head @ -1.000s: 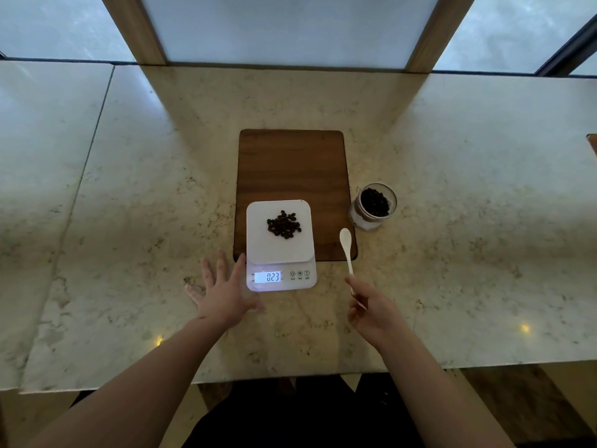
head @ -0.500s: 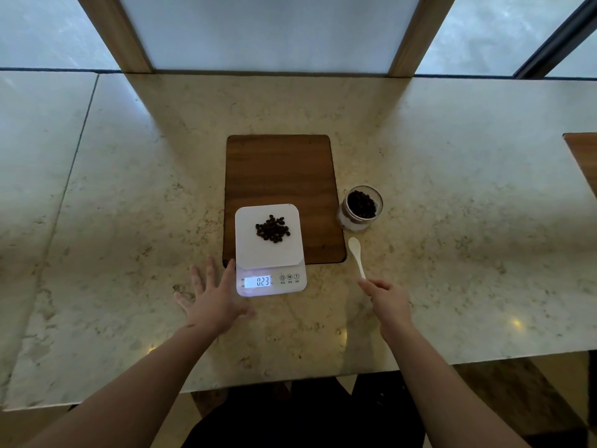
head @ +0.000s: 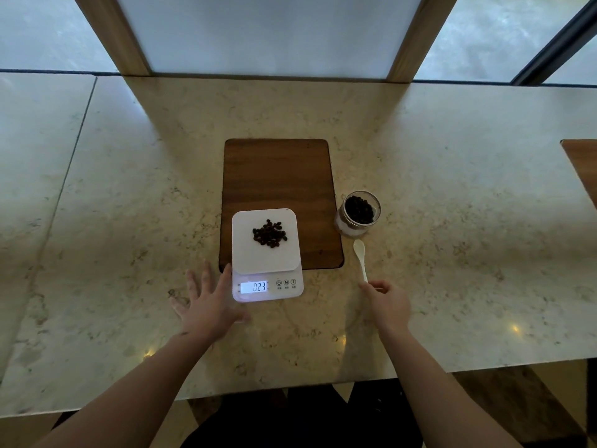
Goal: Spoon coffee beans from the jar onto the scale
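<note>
A white digital scale sits at the near edge of a wooden board; its lit display reads 023. A small pile of dark coffee beans lies on its platform. An open glass jar with beans inside stands right of the board. A white spoon lies flat on the counter just below the jar, bowl pointing away. My right hand pinches the end of the spoon's handle. My left hand rests flat on the counter, fingers spread, against the scale's left side.
The wooden board lies on a marble counter. Another wooden board's corner shows at the right edge. Window frames rise behind the counter. The counter's front edge runs just below my forearms.
The spoon has been lowered from tilted in the air to lying on the counter near the jar. My right hand moved forward with it. The left hand stays beside the scale.
</note>
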A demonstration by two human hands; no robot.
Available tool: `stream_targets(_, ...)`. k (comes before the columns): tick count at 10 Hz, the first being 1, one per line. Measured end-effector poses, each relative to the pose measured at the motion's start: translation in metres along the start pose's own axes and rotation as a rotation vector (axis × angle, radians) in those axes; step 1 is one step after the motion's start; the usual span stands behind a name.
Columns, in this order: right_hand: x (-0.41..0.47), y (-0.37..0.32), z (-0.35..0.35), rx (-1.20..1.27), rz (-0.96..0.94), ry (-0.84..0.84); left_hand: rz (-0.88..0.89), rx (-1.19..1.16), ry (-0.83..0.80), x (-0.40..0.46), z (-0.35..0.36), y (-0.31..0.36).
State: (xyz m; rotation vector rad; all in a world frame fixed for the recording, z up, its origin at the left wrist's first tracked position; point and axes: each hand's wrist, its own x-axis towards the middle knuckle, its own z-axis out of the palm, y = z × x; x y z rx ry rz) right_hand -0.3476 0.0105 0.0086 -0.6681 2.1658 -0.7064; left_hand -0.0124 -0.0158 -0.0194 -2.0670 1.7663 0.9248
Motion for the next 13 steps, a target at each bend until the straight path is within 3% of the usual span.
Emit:
stream_targets(5,0.009,0.013,0.008,-0.518,-0.287,0.086,0.033,0.006,0.007,0.0,-0.001,0.001)
stream_targets(12,0.01,0.003,0.011,-0.418,-0.234,0.08,-0.02,0.001,0.04,0.001,0.001,0.0)
stream_targets(13,0.003,-0.003,0.016,-0.381,-0.355,0.057,0.001,0.04,0.046,-0.004,0.005,-0.002)
